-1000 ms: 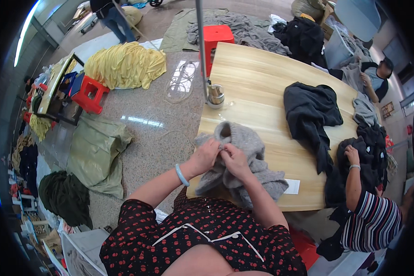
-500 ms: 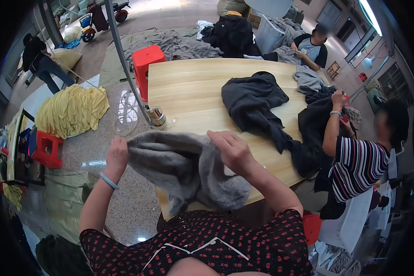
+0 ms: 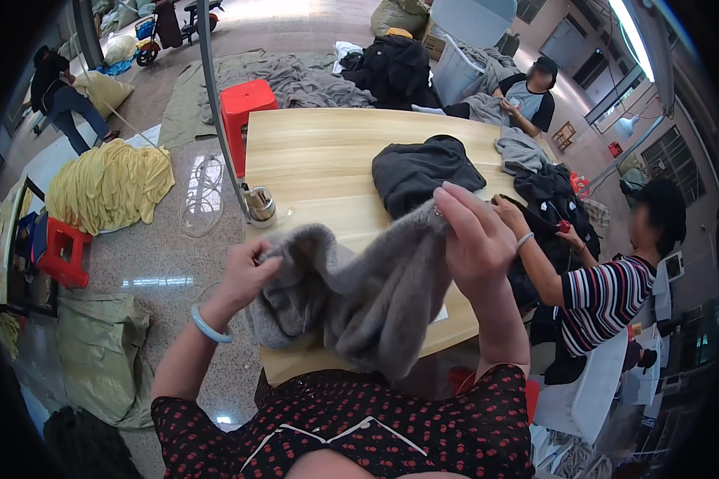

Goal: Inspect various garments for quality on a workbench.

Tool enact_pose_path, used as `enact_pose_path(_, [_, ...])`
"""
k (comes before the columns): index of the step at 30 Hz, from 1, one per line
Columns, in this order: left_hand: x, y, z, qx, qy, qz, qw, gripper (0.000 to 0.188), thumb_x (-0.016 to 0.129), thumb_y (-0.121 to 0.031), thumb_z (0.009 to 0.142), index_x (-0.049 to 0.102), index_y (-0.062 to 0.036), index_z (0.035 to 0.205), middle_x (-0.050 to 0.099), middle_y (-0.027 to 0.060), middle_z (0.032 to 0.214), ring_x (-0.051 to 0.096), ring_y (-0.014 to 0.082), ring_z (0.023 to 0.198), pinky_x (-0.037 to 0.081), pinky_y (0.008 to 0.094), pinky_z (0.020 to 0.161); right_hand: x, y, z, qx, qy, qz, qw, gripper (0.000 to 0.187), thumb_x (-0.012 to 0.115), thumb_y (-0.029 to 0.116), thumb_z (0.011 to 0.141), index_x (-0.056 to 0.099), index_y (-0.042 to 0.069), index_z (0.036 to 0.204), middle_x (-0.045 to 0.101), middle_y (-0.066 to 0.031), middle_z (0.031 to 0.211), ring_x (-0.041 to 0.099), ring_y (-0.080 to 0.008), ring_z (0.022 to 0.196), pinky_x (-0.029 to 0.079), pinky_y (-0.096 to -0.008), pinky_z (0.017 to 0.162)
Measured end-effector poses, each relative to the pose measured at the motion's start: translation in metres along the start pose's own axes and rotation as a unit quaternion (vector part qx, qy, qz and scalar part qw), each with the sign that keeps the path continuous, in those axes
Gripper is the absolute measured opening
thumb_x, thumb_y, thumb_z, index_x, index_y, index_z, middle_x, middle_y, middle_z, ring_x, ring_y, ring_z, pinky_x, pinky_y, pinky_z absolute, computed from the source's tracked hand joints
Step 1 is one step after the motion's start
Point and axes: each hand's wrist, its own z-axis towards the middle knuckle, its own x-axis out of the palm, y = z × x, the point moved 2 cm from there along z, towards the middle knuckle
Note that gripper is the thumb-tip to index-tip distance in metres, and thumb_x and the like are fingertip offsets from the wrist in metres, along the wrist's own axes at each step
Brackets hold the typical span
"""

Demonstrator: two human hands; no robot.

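A fuzzy grey knitted garment (image 3: 375, 295) hangs between my two hands, above the near edge of the wooden table (image 3: 319, 160). My left hand (image 3: 248, 275) is closed on one end of its thick edge. Higher up and farther right, my right hand (image 3: 477, 231) pinches the other end. The edge sags in a curve between them, and the lower folds hang close to my body. Beyond my right hand lies a dark charcoal garment (image 3: 423, 172) on the table. What exact kind of garment I hold cannot be made out.
A metal cup of tools (image 3: 260, 206) stands at the table's left edge by a metal pole (image 3: 220, 104). A red stool (image 3: 244, 112) is behind it. At right, a co-worker in a striped shirt (image 3: 611, 299) handles dark cloth. Yellow cloth (image 3: 108, 184) is heaped on the left.
My right hand has risen and moved right, lifting its end of the grey garment. My left hand has shifted right and slightly down. The co-worker's near hand has moved left.
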Motion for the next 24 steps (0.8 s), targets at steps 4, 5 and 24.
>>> enact_pose_path(4, [0.025,0.023,-0.009,-0.189,0.118,-0.308,0.925,0.004,0.056,-0.006,0.075,0.057,-0.0043,0.078,0.056,-0.0002,0.075,0.053,0.0074,0.064,0.044,0.0199,0.055,0.013,0.006,-0.013,-0.003,0.012,0.081,0.997,0.027,0.055,-0.010,0.063,0.062,0.000,0.087,0.060,-0.0115,0.084,0.061,-0.0259,0.073,0.050,-0.0289,0.065])
enact_pose_path(5, [0.028,0.025,-0.009,-0.197,0.127,-0.345,0.909,0.005,0.056,-0.005,0.075,0.056,-0.0046,0.080,0.056,-0.0002,0.075,0.053,0.0075,0.065,0.045,0.0202,0.057,0.014,0.013,-0.017,-0.041,0.012,0.112,0.993,0.025,0.055,-0.010,0.063,0.061,-0.001,0.086,0.060,-0.0114,0.084,0.061,-0.0259,0.072,0.050,-0.0289,0.065])
enact_pose_path(24, [0.019,0.017,0.003,-0.169,0.143,-0.434,0.873,0.019,0.054,-0.004,0.079,0.055,-0.0030,0.097,0.060,0.0017,0.082,0.056,0.0073,0.072,0.045,0.0207,0.063,0.071,-0.067,-0.051,0.383,0.073,0.201,0.899,0.011,0.058,0.005,0.080,0.058,-0.001,0.089,0.057,0.0016,0.075,0.050,-0.0031,0.068,0.040,-0.0168,0.061])
